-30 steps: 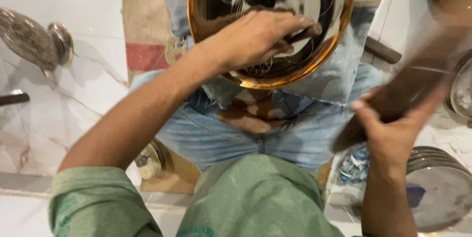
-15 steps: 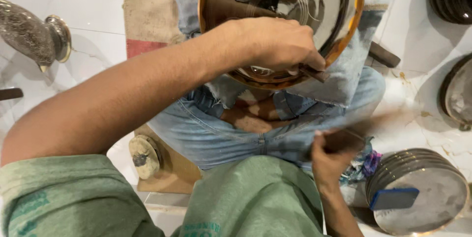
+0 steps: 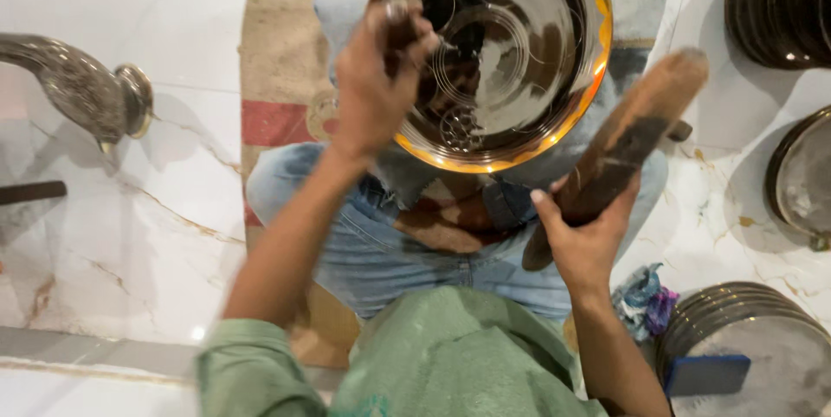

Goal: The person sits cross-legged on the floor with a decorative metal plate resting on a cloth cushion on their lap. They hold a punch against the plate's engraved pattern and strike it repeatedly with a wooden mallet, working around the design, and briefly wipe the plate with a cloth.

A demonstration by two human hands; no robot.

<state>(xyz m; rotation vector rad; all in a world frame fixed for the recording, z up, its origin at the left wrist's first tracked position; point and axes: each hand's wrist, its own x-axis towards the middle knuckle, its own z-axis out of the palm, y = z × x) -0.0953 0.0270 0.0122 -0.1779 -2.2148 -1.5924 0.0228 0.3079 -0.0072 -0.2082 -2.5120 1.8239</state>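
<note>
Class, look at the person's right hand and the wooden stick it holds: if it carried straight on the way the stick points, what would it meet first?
The right hand aims its wooden stick up-right; probably the stacked dark plates, though depth is unclear.

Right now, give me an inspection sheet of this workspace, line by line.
Surface: white marble floor with brown veins; woven mat with red stripe under the seated person.
Job's things: round shiny metal plate with golden rim on the lap; small dark punch tool; long brown wooden mallet.
Clutter: crumpled blue-pink rag; blue block on stacked grey metal plates; more plates stacked at upper right.
Grippers: left hand grips the punch on the plate; right hand holds the mallet raised.
Cables: nothing seen.
Surroundings: silver metal spout-shaped piece at left.
</note>
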